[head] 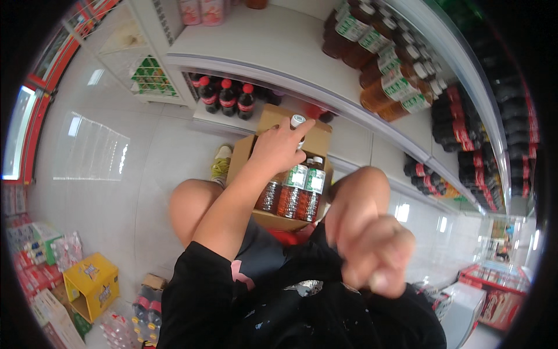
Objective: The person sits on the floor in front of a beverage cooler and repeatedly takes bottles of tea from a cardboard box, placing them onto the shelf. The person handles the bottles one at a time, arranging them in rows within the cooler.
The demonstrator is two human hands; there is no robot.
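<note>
My left hand (279,148) reaches into an open cardboard carton (237,159) between my knees. Its fingers are around the neck of a white-capped bottle (297,122). Most of that bottle is hidden by the hand and the carton. Several bottles of reddish-brown drink (291,200) with green-and-white labels stand upright in the carton's near part. My right hand (379,257) is raised close to the camera, above my right thigh and away from the carton. It is blurred, with its fingers curled in, and no object shows in it.
Before me is a white store shelf (257,39). Similar tea-coloured bottles (394,87) stand on its upper board, and red-capped cola bottles (226,98) below. A yellow carton (91,283) and shrink-wrapped drink packs (148,309) sit on the tiled floor at left.
</note>
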